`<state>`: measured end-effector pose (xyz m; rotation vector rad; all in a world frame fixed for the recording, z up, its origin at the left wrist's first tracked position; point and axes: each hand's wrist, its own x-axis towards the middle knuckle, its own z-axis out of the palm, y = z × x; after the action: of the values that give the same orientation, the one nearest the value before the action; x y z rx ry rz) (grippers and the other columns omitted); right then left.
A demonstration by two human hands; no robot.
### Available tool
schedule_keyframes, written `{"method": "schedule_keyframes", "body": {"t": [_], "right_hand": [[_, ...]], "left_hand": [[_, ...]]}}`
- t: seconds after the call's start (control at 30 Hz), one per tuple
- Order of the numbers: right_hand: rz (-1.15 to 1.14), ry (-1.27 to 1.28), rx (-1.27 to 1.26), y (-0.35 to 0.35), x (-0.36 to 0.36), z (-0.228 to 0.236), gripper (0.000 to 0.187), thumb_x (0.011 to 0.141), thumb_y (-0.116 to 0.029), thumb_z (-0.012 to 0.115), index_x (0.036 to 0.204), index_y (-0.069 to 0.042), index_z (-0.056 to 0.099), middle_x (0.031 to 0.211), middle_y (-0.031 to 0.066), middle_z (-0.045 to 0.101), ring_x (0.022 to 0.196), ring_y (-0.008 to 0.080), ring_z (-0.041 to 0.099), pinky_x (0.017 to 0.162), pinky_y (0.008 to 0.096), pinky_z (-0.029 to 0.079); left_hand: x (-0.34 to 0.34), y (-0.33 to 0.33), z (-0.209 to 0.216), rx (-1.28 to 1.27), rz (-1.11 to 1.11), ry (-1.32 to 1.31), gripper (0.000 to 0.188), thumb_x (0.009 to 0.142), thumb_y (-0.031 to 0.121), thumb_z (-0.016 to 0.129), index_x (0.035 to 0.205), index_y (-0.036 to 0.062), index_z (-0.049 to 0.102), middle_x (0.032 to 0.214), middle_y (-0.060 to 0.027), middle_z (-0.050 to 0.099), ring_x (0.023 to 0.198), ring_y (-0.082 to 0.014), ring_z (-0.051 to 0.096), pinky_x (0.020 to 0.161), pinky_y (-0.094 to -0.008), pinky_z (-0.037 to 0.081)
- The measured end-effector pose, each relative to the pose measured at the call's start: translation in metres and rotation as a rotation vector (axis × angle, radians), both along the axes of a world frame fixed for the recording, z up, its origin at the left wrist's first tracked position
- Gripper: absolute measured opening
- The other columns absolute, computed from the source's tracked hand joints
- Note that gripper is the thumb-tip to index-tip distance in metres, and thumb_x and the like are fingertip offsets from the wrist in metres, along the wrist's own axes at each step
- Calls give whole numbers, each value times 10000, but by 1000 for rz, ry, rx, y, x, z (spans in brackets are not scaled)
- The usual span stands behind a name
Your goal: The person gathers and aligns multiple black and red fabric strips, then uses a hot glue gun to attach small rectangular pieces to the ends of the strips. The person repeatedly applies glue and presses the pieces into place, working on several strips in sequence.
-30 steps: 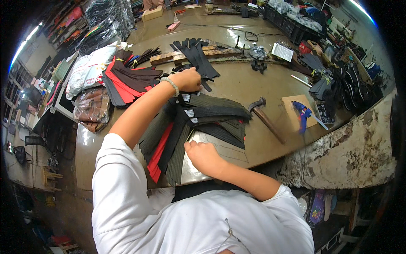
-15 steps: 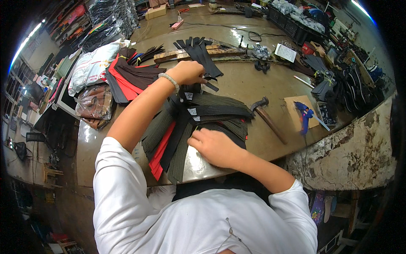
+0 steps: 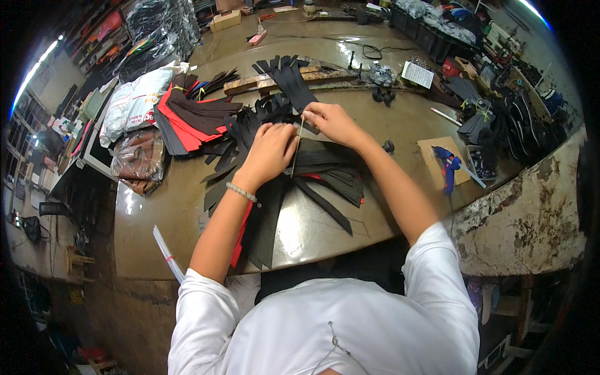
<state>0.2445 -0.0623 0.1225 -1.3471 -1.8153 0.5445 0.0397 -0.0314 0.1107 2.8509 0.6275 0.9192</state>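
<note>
A fanned bundle of black and dark grey ribbed strips (image 3: 325,161), with a few red ones among them, lies on the table before me. My left hand (image 3: 270,153) rests on the middle of the bundle, its fingers curled over the gathered strips. Just right of it, my right hand (image 3: 334,125) pinches one end of a thin pale-yellow string (image 3: 298,145). That string runs taut down across the strips toward me; its lower end sits among them. One black strip (image 3: 325,206) sticks out toward the near right. The parts under my left palm are hidden.
Brown, red and black strips (image 3: 194,115) lie to the left beside plastic-wrapped packs (image 3: 137,153). More black strips (image 3: 290,81) rest against a wooden bar. A blue glue gun (image 3: 447,167) sits on cardboard at right. A hammer head (image 3: 388,147) shows past my right forearm.
My left hand has come back toward me onto the bundle. My right hand has moved away from me and now holds the string taut. My right forearm now covers most of the hammer.
</note>
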Motion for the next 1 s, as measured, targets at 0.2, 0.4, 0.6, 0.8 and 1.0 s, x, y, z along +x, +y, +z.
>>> {"method": "schedule_keyframes", "body": {"t": [0.2,0.4,0.6,0.8,1.0], "right_hand": [[-119,405,-361,35,7,-68,246,1001,-210,467,980,14,568,857,73,617,627,161,650,555,263,517],[-172,177,-310,48,3,-79,256,957,-191,495,980,37,608,832,141,661,558,227,664,556,357,520],[-164,167,-420,58,8,-92,247,956,-179,496,922,39,608,742,131,644,548,213,652,549,363,505],[-196,283,-465,60,13,-108,241,966,-172,473,929,17,619,721,119,635,548,195,609,532,353,482],[-151,-35,-351,74,16,-118,222,951,-185,511,938,-1,635,768,101,657,625,199,609,563,366,487]], "left_hand": [[-6,-6,-3,-21,-59,71,127,926,138,537,1011,50,571,1063,-104,648,992,-288,586,919,-396,405],[-5,-3,1,55,-141,278,162,910,179,568,1038,81,583,1261,-100,583,1131,-281,510,955,-434,361],[1,8,15,-38,-227,492,191,925,267,565,1050,125,595,1290,-90,567,1142,-305,495,951,-445,359],[39,47,48,-125,-352,857,254,845,412,635,1059,279,664,1500,-87,341,1365,-351,284,1044,-516,276],[62,56,55,-435,-344,1165,273,797,442,669,1010,272,691,1350,-57,529,1320,-281,352,989,-538,327]]}}
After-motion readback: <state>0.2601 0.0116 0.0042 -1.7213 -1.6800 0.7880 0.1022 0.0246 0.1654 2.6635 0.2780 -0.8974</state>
